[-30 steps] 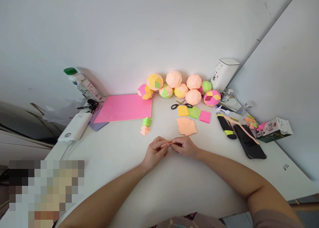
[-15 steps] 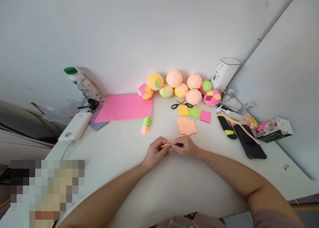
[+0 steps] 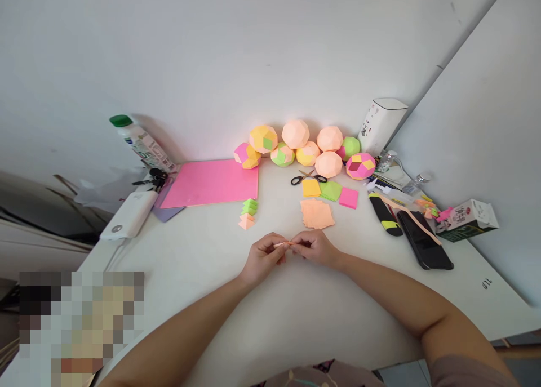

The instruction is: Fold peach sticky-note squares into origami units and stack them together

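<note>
Peach paper (image 3: pixel 280 244), probably mostly hidden

Two hands (image 3: pixel 261 257), nine faceted paper balls (image 3: pixel 295 134), four paper stacks (image 3: pixel 316 214), one scissors pair (image 3: pixel 305 176), one phone (image 3: pixel 428 250).

White table (image 3: pixel 190 257): pink board (image 3: pixel 211 184), scissors (image 3: pixel 305 175), peach paper stack (image 3: pixel 316 214), black phone (image 3: pixel 428 252).

Pinches thin peach paper (image 3: pixel 280 244) between left hand (image 3: pixel 261 259) and right hand (image 3: pixel 315 249), with folded pieces (image 3: pixel 249 210) at their ten o'clock, paper balls (image 3: pixel 307 154) at twelve, phone (image 3: pixel 421 246) at three.
</note>
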The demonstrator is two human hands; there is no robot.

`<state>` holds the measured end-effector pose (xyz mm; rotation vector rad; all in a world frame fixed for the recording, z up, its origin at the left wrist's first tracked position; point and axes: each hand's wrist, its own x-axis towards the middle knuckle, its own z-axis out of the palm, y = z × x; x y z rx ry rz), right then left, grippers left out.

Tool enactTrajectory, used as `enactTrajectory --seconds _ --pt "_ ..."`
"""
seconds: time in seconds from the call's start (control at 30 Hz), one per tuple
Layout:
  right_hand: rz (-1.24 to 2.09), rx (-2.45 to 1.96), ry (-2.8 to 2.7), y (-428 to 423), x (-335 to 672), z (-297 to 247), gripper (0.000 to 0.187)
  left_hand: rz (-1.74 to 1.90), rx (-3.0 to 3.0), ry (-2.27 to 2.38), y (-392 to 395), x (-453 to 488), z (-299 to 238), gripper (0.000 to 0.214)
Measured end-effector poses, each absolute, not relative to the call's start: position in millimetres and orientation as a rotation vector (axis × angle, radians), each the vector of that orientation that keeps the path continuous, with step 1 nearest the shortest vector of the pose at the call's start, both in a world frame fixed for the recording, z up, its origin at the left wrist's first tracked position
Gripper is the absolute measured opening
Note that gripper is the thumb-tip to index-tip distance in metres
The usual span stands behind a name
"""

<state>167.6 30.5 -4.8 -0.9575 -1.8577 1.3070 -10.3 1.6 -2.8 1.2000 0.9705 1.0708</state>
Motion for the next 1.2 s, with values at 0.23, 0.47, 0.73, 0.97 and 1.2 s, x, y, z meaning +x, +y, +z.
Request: enactTrajectory --seconds 0.23,0.47,0.73,0.97,1.2 --pt "1.296 -0.955 -1.859 31.3 168.2 -4.7 0.025 1.113 1.192 0.931 1.9 -11.0 -2.8 0.013" --pt "1.278 -0.916 -1.894 30.9 169.1 -5.8 0.023 1.084 1.248 0.925 1.3 -11.5 -2.1 0.013" --pt "1.095 -0.909 -2.037 29.2 167.3 -6.9 0.01 1.007 1.305 0.954 0.9 -11.3 -8.6 0.019" --pt "1.1 -0.842 -2.025 28.7 167.9 -1.8 0.016 0.939 1.356 0.994 0.1 -11.2 -5.9 0.022" --pt "1.331 -0.898 -1.924 29.4 170.4 2.7 0.014 0.937 1.363 1.047 -2.2 -10.1 -2.9 0.033"
